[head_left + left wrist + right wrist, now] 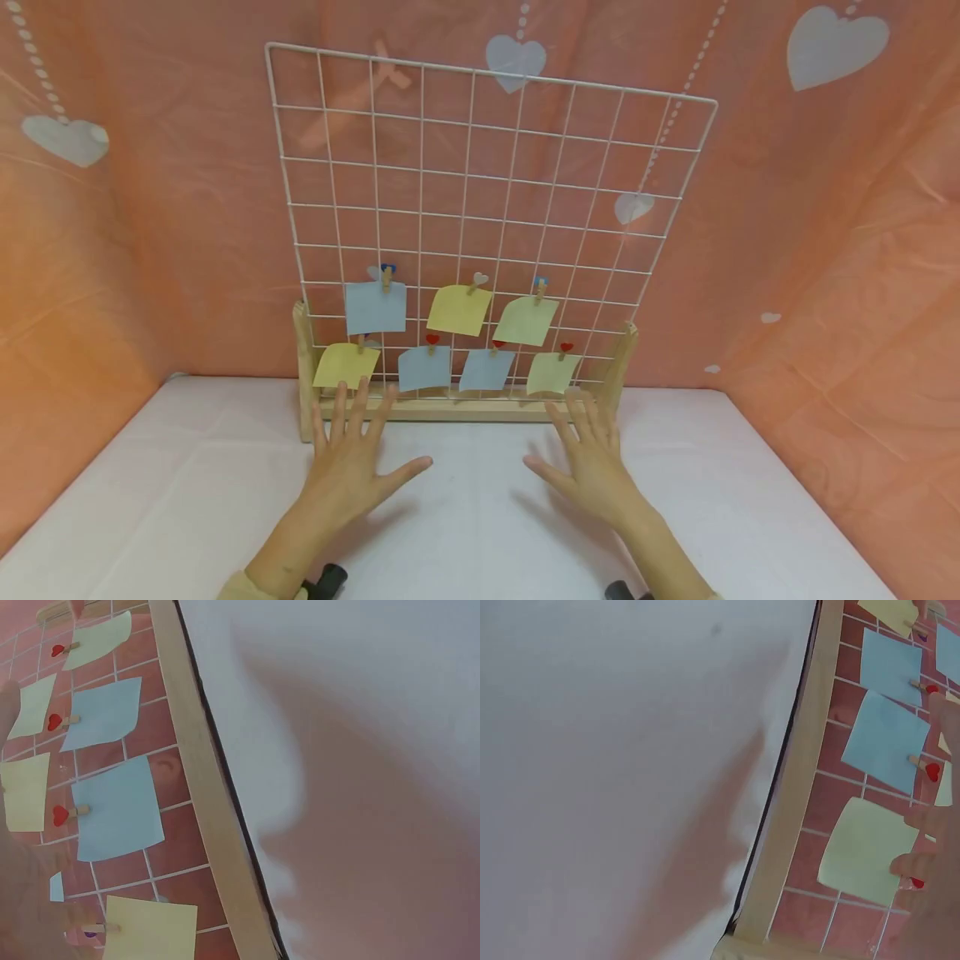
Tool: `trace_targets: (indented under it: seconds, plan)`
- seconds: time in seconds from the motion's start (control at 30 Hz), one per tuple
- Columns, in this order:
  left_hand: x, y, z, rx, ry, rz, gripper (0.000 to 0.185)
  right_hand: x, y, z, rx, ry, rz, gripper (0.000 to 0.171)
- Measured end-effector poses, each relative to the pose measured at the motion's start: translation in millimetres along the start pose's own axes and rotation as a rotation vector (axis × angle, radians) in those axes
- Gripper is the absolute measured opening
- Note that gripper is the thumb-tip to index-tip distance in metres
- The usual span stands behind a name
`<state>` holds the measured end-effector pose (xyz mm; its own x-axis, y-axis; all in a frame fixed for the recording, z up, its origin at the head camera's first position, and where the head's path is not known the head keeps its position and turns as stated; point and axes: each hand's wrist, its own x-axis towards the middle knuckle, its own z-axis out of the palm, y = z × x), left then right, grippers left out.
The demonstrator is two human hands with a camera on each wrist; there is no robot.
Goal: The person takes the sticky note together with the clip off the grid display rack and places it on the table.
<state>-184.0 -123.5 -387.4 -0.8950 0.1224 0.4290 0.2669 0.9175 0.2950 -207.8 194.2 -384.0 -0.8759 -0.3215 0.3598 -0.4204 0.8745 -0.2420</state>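
On white table (187, 500), both hands, left (348, 467) & right (592, 462), flat, fingers spread, nr grid's wooden base (457, 410).

The head view looks forward and down at the grid (487, 225) at twelve o'clock. Both wrist views sit close, sharing its wooden base (214, 817) (795, 795) and notes.

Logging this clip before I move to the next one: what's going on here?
A person has both hands spread flat, fingers straight, on a white table in front of a white wire grid standing in a wooden base. The left hand and the right hand hold nothing; their fingertips lie close to the base. Seven paper notes hang on the grid from small clips, three in the upper row and four in the lower, among them a blue note at upper left.
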Motion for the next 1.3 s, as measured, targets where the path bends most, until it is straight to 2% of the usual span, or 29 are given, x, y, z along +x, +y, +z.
trace_targets:
  seconds: [0.3,0.4,0.57,0.7,0.97,1.3]
  plan:
    - [4.2,-2.0,-0.8,0.002,0.006,-0.001,0.096,11.6,-12.6,2.0,0.000,0.007,-0.065,0.078]
    - [5.9,-4.6,-0.2,0.001,0.052,0.011,0.095,14.4,-16.5,2.3,0.004,0.004,-0.077,0.078]
    - [9.1,-7.4,0.4,-0.024,0.176,0.052,0.089,20.3,-23.0,2.9,0.053,0.026,-0.113,0.076]
    - [12.2,-7.5,0.1,-0.028,0.250,0.084,0.083,27.3,-29.2,2.7,0.063,0.059,-0.162,0.074]
    - [17.4,-8.3,-1.2,-0.017,0.311,0.100,0.075,41.7,-42.3,3.2,0.060,0.114,-0.229,0.069]
    - [21.1,-14.8,-3.4,-0.025,0.379,0.132,0.067,52.4,-52.7,4.9,0.095,0.092,-0.235,0.062]
